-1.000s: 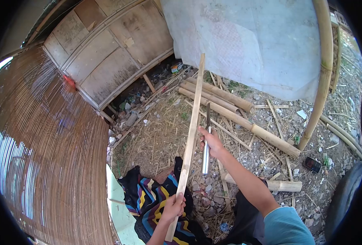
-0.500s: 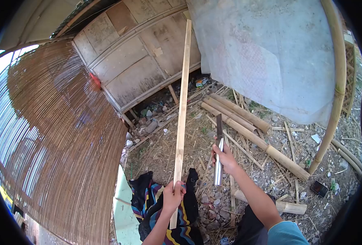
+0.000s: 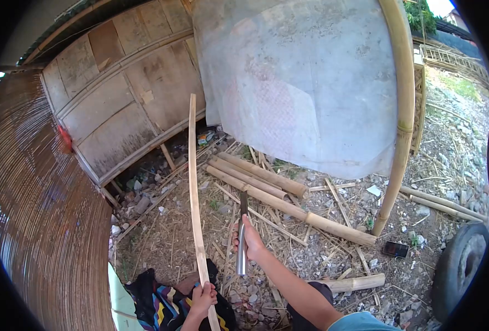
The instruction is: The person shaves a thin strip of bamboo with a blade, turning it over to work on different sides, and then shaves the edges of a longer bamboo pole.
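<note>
My left hand (image 3: 203,299) is closed around the lower part of a long, pale bamboo strip (image 3: 195,187). The strip rises in front of me, its far end against the background of the panelled wall. In my right hand (image 3: 248,238) is a knife (image 3: 241,255) with a shiny metal, pipe-like handle and a narrow dark blade pointing away from me. The knife is to the right of the strip, apart from it. Beneath my left hand lies a dark cloth with colourful wavy stripes (image 3: 164,303).
Several bamboo poles (image 3: 261,190) lie on ground littered with stones and shavings. An upright bamboo post (image 3: 403,129) stands beside a pale hanging sheet (image 3: 305,94). A phone-like black device (image 3: 395,249) and a tyre (image 3: 461,270) are at right; a slatted screen (image 3: 40,220) is at left.
My view has turned right, bringing the tyre into sight. The strip's far end appears lower against the wall. Both hands keep their holds, with the knife still apart from the strip.
</note>
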The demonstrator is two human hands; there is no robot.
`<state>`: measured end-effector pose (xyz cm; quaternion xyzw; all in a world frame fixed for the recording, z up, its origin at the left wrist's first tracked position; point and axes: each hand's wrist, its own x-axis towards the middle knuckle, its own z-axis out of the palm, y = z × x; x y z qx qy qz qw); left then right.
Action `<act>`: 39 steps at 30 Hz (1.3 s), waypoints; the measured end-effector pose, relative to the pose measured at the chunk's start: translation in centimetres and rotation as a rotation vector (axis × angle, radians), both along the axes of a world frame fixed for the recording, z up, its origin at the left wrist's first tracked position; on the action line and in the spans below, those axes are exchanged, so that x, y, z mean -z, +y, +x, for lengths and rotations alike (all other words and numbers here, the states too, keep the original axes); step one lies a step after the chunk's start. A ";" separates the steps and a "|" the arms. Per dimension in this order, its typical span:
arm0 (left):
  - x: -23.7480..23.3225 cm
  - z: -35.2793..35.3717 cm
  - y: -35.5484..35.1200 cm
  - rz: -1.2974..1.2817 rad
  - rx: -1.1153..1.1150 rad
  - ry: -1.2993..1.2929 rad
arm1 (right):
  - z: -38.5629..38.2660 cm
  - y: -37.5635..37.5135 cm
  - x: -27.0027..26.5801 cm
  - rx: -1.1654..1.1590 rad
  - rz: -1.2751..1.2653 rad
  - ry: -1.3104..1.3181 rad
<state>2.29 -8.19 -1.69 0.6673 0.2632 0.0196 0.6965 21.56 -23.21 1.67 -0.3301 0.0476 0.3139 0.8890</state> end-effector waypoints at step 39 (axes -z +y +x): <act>1.1 -2.4 1.2 0.471 -0.098 -0.187 | -3.2 1.7 1.3 -0.037 -1.173 -1.864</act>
